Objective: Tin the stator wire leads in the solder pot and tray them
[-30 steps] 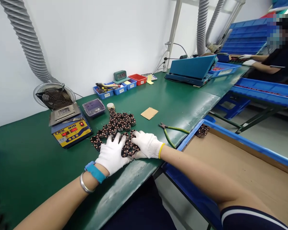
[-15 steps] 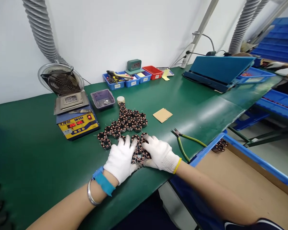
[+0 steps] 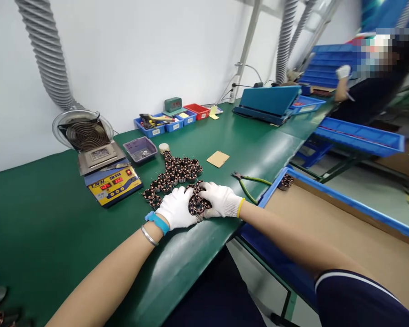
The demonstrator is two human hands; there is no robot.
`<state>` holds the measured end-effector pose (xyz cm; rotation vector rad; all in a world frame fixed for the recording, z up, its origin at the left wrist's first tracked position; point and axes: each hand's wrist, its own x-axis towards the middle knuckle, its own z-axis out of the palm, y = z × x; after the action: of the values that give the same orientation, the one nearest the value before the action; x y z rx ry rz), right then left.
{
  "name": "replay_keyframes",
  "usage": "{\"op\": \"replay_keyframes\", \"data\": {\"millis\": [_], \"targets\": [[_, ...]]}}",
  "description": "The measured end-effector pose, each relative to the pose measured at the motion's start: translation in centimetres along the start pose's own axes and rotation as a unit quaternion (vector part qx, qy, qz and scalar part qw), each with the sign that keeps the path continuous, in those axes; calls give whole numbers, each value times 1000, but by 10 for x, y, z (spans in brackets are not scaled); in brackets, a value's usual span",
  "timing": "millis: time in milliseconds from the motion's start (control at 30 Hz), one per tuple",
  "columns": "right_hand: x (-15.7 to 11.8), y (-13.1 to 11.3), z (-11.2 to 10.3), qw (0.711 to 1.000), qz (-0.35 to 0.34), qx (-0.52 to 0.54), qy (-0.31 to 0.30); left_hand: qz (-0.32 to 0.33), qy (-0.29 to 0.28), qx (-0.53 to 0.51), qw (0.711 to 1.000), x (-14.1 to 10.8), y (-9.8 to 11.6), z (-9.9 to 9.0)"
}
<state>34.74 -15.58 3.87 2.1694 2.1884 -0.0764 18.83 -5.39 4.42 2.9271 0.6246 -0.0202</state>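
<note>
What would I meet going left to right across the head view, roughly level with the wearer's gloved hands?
Yellow-fronted machine, outlying copper-wound rings, left hand, rings between the hands, right hand, green-handled pliers, blue tray.

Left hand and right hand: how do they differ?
The left hand has a blue wristband and silver bangle; the right hand shows a yellow glove edge. The left hand flanks some copper-wound rings from the left, the right hand from the right. Both wear white gloves.
</note>
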Motion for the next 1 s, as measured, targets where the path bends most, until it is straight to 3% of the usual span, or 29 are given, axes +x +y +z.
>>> {"op": "replay_keyframes", "data": {"millis": [100, 267, 700, 867, 1000], "targets": [[0, -3, -4, 1000, 14, -2, -19, 7, -3, 3, 1000, 2, -1, -3], [1, -6, -4, 1000, 18, 4, -11, 37, -56, 30, 997, 7, -6, -10], [8, -1, -1, 999, -20, 32, 21, -59, -14, 41, 997, -3, 0, -1], [5, 1, -6, 998, -45, 44, 6, -76, -10, 23, 997, -8, 9, 1], [-11, 9, -14, 996, -68, 40, 36, -95, -9, 10, 995, -7, 26, -9]]}}
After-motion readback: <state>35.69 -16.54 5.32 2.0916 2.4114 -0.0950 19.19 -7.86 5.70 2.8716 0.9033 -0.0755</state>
